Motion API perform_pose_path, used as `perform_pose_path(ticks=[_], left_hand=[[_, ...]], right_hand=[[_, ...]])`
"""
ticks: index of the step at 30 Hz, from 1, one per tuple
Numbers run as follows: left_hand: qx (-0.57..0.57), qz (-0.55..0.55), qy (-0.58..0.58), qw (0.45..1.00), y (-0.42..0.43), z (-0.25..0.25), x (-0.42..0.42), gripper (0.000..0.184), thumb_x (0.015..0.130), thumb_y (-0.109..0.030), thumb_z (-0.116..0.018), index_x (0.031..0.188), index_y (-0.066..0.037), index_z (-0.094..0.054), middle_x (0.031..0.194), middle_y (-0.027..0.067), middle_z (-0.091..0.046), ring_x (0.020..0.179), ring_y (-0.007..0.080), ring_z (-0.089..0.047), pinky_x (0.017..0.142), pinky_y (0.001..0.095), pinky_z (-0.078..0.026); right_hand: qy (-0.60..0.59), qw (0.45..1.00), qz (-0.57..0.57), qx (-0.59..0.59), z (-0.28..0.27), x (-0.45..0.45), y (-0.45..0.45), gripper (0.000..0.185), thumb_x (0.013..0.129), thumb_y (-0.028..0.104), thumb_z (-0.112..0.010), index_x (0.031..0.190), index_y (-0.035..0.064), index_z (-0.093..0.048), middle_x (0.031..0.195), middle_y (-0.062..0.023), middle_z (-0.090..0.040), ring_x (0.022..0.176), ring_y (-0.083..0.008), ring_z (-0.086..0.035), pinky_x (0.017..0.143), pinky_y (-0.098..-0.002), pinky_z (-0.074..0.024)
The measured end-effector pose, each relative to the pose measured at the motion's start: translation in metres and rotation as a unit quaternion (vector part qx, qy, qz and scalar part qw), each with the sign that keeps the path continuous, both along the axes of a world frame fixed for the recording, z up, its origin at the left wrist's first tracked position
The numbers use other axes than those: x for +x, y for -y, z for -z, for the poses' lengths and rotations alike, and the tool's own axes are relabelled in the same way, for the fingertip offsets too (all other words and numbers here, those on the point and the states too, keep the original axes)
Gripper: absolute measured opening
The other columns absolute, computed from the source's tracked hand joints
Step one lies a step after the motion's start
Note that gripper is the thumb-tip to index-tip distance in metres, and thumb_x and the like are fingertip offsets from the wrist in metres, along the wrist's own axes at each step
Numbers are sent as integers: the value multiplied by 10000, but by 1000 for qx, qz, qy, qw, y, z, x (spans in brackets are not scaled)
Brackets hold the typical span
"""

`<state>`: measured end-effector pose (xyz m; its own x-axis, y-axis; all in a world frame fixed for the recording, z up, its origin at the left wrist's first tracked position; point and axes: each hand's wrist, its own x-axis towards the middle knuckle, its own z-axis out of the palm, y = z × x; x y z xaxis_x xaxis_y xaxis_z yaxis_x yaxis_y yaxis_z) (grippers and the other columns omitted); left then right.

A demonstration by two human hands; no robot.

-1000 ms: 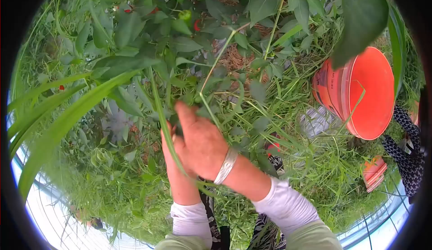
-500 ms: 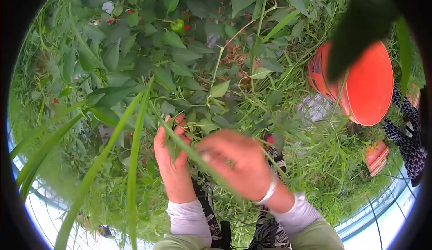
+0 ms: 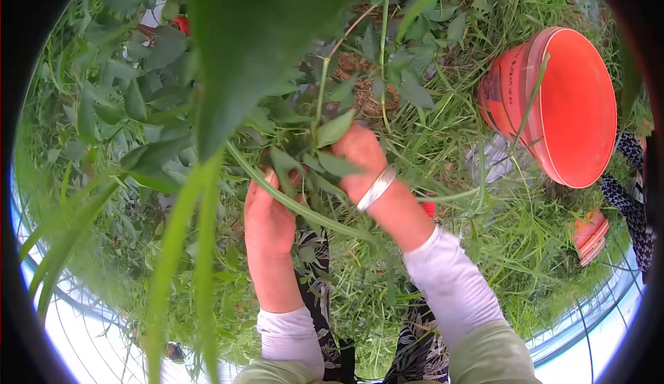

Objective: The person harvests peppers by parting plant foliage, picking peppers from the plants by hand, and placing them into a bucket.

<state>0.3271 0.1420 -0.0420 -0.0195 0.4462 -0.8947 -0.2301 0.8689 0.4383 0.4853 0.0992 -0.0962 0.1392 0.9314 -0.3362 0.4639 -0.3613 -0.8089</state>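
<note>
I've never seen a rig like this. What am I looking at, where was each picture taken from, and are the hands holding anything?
There is no robot: these are a person's bare hands. Every picture comes from one camera worn on the head, looking down. The left hand and the right hand, with a bracelet on its wrist, are in among leaves. Leaves hide some fingers, so I cannot tell what either holds. Grass covers much of the ground, and a red bucket is at the right.
</note>
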Motion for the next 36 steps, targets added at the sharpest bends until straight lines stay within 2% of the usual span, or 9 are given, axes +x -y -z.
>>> perform_pose_path(ticks=[3,7,13,18,20,23,26,30,36], left_hand=[[43,36,89,994,1,1,5,385,912,-321,-472,1167,-37,-518,1156,105,-559,1037,240,-533,935,372,-411],[31,7,64,997,-1,-11,11,397,920,-291,-444,1193,-7,-499,1209,169,-518,1059,257,-529,933,372,-415],[-27,28,-15,999,-6,-21,15,292,811,-101,-606,1050,10,-480,874,121,-600,756,214,-611,634,329,-518],[35,42,-56,997,-8,-11,13,234,828,-86,-545,1031,27,-519,867,153,-614,780,248,-613,655,378,-522],[-9,80,-41,996,-11,5,-3,210,846,-136,-513,982,17,-558,887,150,-619,820,254,-599,705,424,-510],[-36,46,-30,998,-11,0,-1,214,831,-153,-538,966,11,-562,861,135,-607,789,250,-591,688,434,-501],[-46,5,-18,999,-10,-3,-4,194,825,-161,-552,924,5,-574,819,136,-600,744,256,-587,651,445,-490],[-68,-30,-7,997,-11,-5,-12,208,828,-201,-552,935,-23,-564,835,109,-594,770,256,-587,689,463,-476],[-11,17,4,1000,-8,-11,-1,242,826,-148,-558,1013,5,-547,844,133,-618,792,262,-609,668,412,-499]], right_hand=[[53,992,43,-107,-50,-42,-16,408,746,128,-547,1103,-64,-502,1052,-232,-546,883,-341,-569,744,-421,-492],[21,993,80,-87,-85,-62,-9,557,734,97,-525,1215,-133,-361,1203,-312,-416,1038,-427,-467,918,-406,-398],[-117,977,170,-62,-92,-72,10,498,762,54,-509,1220,-90,-377,1294,-290,-339,1193,-434,-372,981,-456,-331],[-271,944,187,-3,-105,-30,54,299,774,46,-491,1064,15,-558,1169,-222,-507,979,-334,-572,838,-368,-453],[-209,936,284,-14,-76,3,73,224,794,63,-461,965,-6,-589,969,-123,-616,843,-187,-595,741,-298,-474],[-98,915,383,-80,7,47,89,303,724,-96,-422,955,-9,-597,895,-134,-624,823,-210,-603,775,-307,-474],[163,969,181,-35,83,72,73,338,730,-99,-433,1002,4,-606,953,-192,-611,901,-348,-587,805,-381,-480],[89,962,-209,-152,132,90,55,263,719,-15,-513,942,25,-645,989,-195,-607,956,-344,-573,819,-386,-475],[78,932,-312,-168,99,98,71,292,613,-15,-551,900,-4,-598,863,-234,-590,837,-385,-570,759,-417,-480]])
